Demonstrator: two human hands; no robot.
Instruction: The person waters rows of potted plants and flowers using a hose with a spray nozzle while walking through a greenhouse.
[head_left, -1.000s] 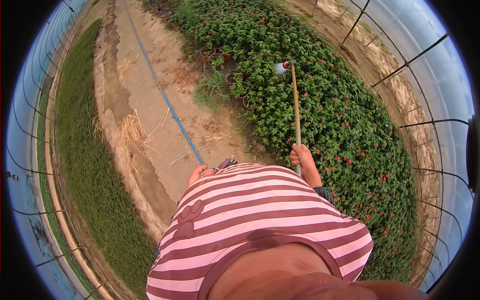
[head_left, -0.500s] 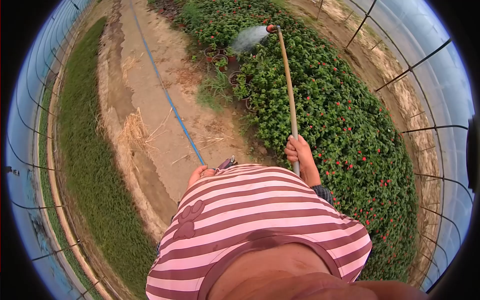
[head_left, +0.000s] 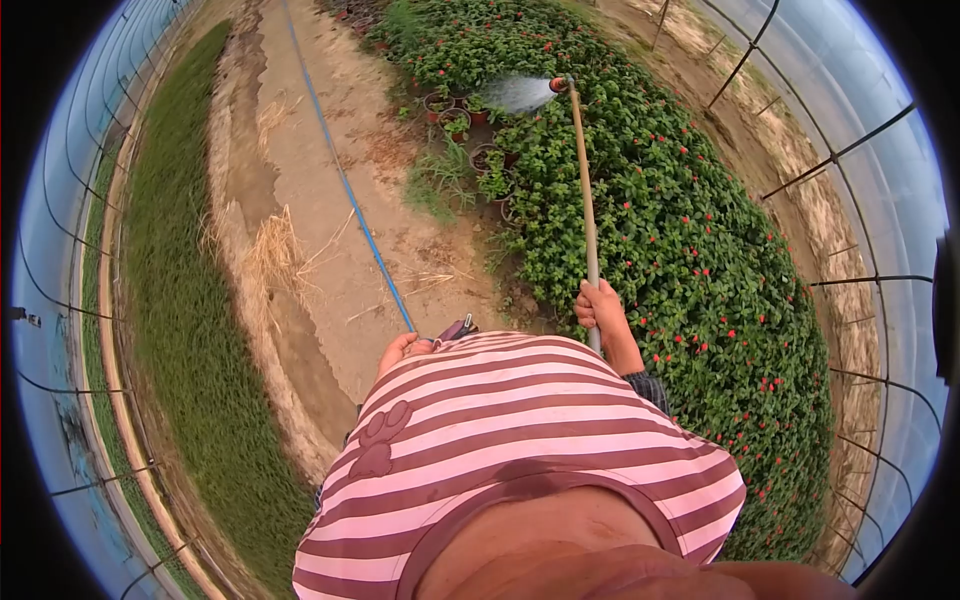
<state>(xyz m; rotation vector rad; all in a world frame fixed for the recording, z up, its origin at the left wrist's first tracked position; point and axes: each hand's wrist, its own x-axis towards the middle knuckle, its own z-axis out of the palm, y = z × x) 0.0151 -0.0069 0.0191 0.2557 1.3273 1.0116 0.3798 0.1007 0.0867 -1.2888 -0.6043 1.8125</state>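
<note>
My right hand [head_left: 603, 312] is closed round a long pale watering wand [head_left: 585, 180], which slants up and away over the flowering plants [head_left: 670, 240]. At its far end an orange spray head [head_left: 558, 85] throws a fan of water [head_left: 518, 94] to the left, over the leaves. Close to my waist, my left hand [head_left: 405, 350] is closed on the blue hose [head_left: 350, 190], which runs away along the dirt path. Part of this hand is hidden behind the striped shirt [head_left: 520, 410]. The plants are dense and green with red blooms.
Several potted plants [head_left: 455, 124] edge the bed beside the dirt path [head_left: 370, 130]. Dry straw [head_left: 275, 250] lies on the path's left side. A strip of low green growth [head_left: 180, 250] runs further left. Metal ribs [head_left: 850, 150] and plastic film walls curve along both sides.
The spray head and wand tip sit a little lower and further right in view, and the background has shifted slightly the same way. Both hands keep their hold.
</note>
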